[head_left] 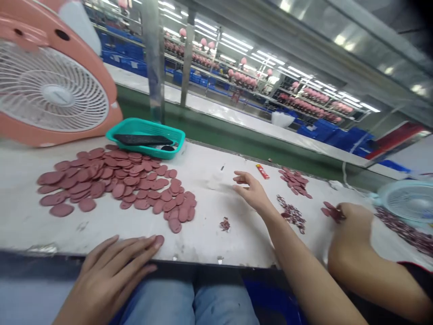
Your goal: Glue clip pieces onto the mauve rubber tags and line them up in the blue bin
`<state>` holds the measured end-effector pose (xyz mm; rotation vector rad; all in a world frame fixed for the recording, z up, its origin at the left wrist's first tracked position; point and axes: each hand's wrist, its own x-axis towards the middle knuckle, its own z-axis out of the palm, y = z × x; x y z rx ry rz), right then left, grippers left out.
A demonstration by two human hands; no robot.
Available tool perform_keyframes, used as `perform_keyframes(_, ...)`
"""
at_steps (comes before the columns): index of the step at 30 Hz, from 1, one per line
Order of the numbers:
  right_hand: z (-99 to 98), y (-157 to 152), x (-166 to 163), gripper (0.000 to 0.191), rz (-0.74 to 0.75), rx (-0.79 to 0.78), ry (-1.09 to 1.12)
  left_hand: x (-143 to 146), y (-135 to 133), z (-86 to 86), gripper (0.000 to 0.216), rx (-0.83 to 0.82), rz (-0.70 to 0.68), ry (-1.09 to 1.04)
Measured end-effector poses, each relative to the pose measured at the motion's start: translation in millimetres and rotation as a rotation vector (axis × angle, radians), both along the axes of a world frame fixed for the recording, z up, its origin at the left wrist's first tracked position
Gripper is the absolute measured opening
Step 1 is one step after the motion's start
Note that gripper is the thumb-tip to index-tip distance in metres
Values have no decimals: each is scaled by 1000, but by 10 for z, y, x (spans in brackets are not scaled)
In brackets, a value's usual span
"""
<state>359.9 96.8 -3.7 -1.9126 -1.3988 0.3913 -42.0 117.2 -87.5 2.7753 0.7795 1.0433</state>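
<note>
At the table's front edge, my left hand (115,271) is palm down, with a dark-red flat oval piece (158,242) at its fingertips, apparently pinched there. My right hand (252,192) hovers over the white tabletop (199,216), thumb apart from the slightly curled fingers, nothing between them. Just left of its fingertips lies a blurred clear or whitish item (214,181), with a small dark sliver (222,168) behind. A large heap of similar oval pieces (125,178) spreads beyond my left hand. Small dark-red scraps (224,224) lie in front of my right hand.
A teal basket (179,140) holding a black item stands behind the heap, beside an orange fan (111,104). To the right are a red-and-yellow packet (262,171), smaller oval pieces (294,180), scraps (292,216), a co-worker's arm (355,239) and a pale blue basket (406,201).
</note>
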Motion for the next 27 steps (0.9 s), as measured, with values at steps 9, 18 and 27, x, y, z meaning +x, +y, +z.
perform_keyframes(9, -175, 378, -481, 41, 147, 32, 280, 299, -476, 532, 18, -1010, 422, -600)
perform_keyframes(18, 190, -702, -1439, 39, 405, -89, 720, 523, -856, 754, 24, -1415, 272, -793)
perform_keyframes(27, -205, -1256, -2044, 51, 163, -120, 1366, 691, -1264, 594, 30, -1210, 178, -1110)
